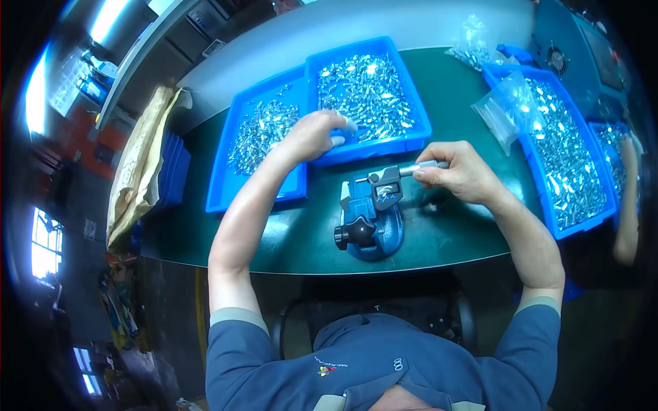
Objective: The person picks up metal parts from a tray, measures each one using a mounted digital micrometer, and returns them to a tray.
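Note:
A digital micrometer (388,188) is clamped in a blue stand (384,236) with a black knob, close to the table's front edge. My right hand (460,171) is closed on the grey thimble at the micrometer's right end. My left hand (317,134) is over the near left corner of a blue tray (373,152) heaped with small shiny metal cylinders (370,96). Its thumb and forefinger, with white coverings on the tips, are apart, and I see nothing between them. To the left, a second blue tray (218,195) holds more small metal parts (264,133), partly behind my left forearm.
On the right, a long blue tray (574,229) of metal parts has clear plastic bags (504,113) over its far end. Another person's forearm (626,205) reaches to a tray beyond it. Brown paper (140,164) stands by stacked blue bins (173,171) at the left.

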Demonstrator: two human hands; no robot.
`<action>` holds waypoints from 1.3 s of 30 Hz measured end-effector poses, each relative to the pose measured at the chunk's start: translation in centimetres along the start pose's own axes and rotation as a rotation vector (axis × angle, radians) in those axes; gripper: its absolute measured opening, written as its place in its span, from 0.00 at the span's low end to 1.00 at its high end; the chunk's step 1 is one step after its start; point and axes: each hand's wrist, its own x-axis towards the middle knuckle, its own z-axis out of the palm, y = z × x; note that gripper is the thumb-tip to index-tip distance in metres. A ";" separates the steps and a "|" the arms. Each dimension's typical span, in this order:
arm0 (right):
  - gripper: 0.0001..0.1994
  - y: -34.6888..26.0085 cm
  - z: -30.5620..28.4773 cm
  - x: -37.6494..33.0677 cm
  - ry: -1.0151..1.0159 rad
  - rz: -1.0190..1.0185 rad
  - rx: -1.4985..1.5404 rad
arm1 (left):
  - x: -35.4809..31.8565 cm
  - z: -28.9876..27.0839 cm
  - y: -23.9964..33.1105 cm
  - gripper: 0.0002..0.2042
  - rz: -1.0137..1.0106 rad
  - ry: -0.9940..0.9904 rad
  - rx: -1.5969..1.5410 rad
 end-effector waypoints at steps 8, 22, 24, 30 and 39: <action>0.12 -0.8 0.2 -0.2 -0.006 0.050 -0.021 | 2.0 1.4 -1.0 0.14 -0.072 -0.212 -0.077; 0.13 -0.9 0.1 0.0 0.009 0.067 -0.066 | -6.3 0.8 5.5 0.15 -0.285 0.183 -1.135; 0.14 -0.8 0.1 0.1 0.010 0.066 -0.088 | -7.2 1.9 6.0 0.13 -0.266 0.232 -1.238; 0.14 -0.5 0.1 0.2 0.010 0.066 -0.090 | -8.0 2.6 6.3 0.13 -0.289 0.192 -1.309; 0.13 -0.6 0.2 0.0 0.015 0.071 -0.090 | -8.6 2.5 6.4 0.13 -0.320 0.127 -1.347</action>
